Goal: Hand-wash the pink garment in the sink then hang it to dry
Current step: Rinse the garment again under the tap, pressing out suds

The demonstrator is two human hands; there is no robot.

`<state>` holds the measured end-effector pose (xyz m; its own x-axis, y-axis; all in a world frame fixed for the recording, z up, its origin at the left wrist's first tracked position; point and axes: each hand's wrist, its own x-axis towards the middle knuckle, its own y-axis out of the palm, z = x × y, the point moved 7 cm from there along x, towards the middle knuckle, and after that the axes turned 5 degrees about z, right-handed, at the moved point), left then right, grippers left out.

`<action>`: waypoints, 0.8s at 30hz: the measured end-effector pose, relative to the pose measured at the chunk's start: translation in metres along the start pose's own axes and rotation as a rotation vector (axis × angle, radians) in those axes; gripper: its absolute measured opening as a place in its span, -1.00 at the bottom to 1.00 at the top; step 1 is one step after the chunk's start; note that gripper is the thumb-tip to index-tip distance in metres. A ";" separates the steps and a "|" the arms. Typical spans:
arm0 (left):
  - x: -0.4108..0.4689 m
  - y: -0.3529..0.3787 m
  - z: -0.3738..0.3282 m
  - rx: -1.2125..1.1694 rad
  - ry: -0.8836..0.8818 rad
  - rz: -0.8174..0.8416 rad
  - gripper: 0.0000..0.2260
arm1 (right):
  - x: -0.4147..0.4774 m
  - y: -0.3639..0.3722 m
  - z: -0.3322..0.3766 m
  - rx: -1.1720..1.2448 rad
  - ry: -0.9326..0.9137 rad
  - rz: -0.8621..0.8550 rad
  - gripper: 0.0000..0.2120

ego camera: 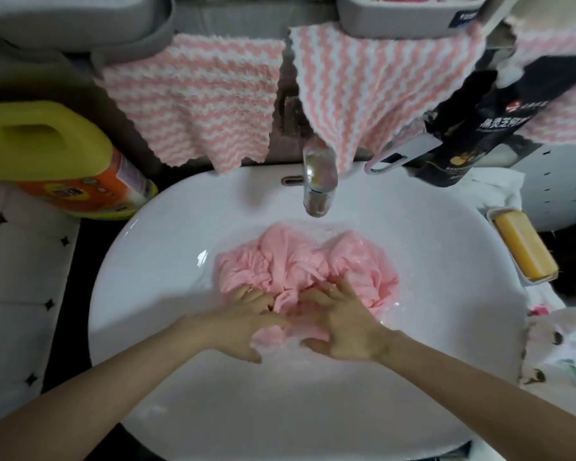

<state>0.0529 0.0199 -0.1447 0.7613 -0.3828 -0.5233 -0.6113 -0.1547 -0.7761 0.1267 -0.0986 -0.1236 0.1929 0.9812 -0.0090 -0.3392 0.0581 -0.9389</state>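
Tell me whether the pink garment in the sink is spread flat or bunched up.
Bunched up: the pink garment lies crumpled in folds in the sink, left hand gripping it, right hand pressing it.

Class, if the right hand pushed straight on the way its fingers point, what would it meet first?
The fingers of the right hand touch the pink garment; more of its bunched cloth comes first, then likely the sink wall.

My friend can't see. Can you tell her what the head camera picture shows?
Two bare hands wash a wet pink garment in a white sink: the left hand grips it and the right hand presses on it. A tap hangs above, with a yellow soap bar at the right and striped cloths behind.
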 end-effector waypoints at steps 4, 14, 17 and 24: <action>-0.042 -0.065 0.027 -0.342 -0.259 -0.880 -0.69 | -0.034 -0.060 -0.047 0.232 0.586 -0.534 -0.64; 0.052 -0.017 0.046 -1.468 -0.549 -0.543 -0.60 | 0.004 0.017 -0.079 1.062 1.233 -0.320 -0.32; 0.048 -0.021 0.043 -1.533 -0.594 -0.557 -0.79 | 0.010 0.012 -0.075 1.442 1.136 -0.287 -0.74; -0.005 -0.028 0.016 -1.676 -0.464 -0.692 -0.92 | -0.025 -0.037 -0.043 1.422 0.962 -0.258 -0.65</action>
<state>0.0695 0.0407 -0.1264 0.7498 0.3320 -0.5723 0.4611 -0.8826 0.0920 0.1742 -0.1330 -0.1041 0.6231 0.5006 -0.6010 -0.5909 0.8047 0.0577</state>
